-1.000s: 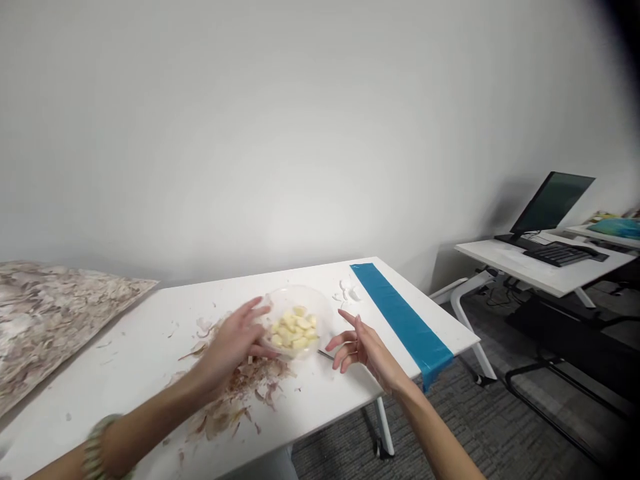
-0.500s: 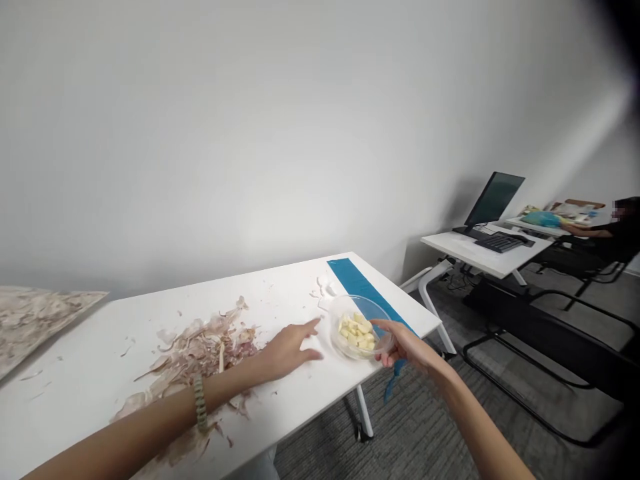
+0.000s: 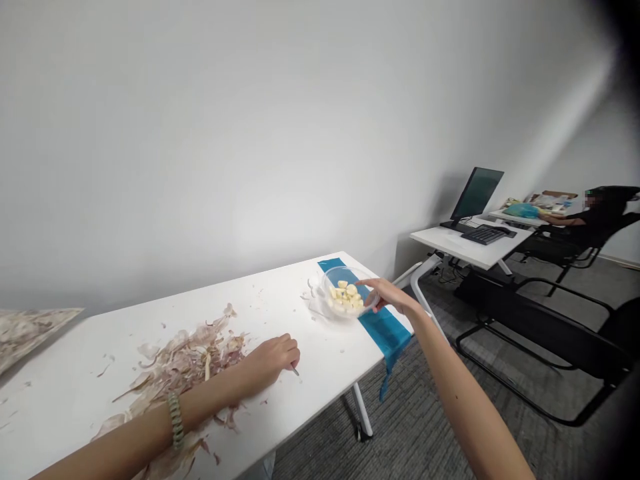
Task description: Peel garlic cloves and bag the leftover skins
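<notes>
My right hand (image 3: 387, 295) grips the near right rim of a clear plastic bowl (image 3: 330, 303), fingers inside and thumb low outside. Pale peeled garlic cloves (image 3: 350, 293) lie in the bowl, which stands partly over a blue strip (image 3: 385, 327). My left hand (image 3: 277, 357) is closed above the table, palm down, wearing a braided bracelet at the wrist. A small thin grey tip (image 3: 295, 371) pokes out below its fingers; the rest is hidden. Beside and beneath the left forearm spreads a heap of dry garlic skins (image 3: 185, 363).
The white table (image 3: 320, 407) has scattered skin bits, and a small white item (image 3: 313, 282) beside the bowl. At far left is a sheet (image 3: 35, 330) covered with skins. Rightward stand a black chair (image 3: 540, 327), a desk with a monitor (image 3: 477, 192), and a seated person (image 3: 590, 217).
My right hand has slid the bowl back toward the wall. My left hand, spread open before, has moved back toward the skins and closed, with a thin grey tip now showing.
</notes>
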### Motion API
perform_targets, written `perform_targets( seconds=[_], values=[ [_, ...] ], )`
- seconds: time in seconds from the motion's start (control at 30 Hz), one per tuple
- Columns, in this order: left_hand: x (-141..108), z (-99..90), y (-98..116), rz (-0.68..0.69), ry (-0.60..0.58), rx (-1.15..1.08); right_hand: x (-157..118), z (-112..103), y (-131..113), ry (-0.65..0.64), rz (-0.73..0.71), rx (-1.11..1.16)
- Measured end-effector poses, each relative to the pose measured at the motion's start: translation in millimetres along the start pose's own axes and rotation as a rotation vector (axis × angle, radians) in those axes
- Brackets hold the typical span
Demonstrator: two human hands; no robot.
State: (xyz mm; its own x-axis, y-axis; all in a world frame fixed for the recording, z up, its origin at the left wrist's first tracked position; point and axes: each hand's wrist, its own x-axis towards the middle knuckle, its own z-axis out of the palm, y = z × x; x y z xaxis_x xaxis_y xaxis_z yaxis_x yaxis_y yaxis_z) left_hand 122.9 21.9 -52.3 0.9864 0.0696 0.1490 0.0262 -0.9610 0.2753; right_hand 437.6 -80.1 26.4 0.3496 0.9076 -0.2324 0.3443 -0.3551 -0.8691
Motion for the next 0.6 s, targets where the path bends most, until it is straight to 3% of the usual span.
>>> perform_targets(
  seconds=[0.1, 0.23, 0.37, 0.5, 0.53, 0.6],
  values=[
    [-1.8, -1.0, 2.3, -0.014, -0.009, 0.011, 15.5, -22.7, 0.3, 0.054, 0.016, -0.029],
    [-2.1, -5.1, 8.9, -0.054, -0.004, 0.016, 38.3, -35.4, 15.6, 0.13, 0.089, -0.093],
    [1.8, -3.8, 11.1, 0.051, 0.005, 0.122, 45.3, -34.4, 29.2, 0.375, 0.031, -0.178],
    [19.0, 0.4, 14.5, 0.217, 0.125, 0.259, 16.5, -7.6, 29.9, 0.624, -0.18, -0.196],
    [26.3, 1.2, 16.6, 0.254, 0.173, 0.282, 4.3, 5.7, 30.1, 0.617, -0.221, -0.188],
    [43.8, 3.2, 22.0, 0.335, 0.284, 0.316, -22.5, 38.1, 32.4, 0.482, -0.276, -0.168]
  ],
)
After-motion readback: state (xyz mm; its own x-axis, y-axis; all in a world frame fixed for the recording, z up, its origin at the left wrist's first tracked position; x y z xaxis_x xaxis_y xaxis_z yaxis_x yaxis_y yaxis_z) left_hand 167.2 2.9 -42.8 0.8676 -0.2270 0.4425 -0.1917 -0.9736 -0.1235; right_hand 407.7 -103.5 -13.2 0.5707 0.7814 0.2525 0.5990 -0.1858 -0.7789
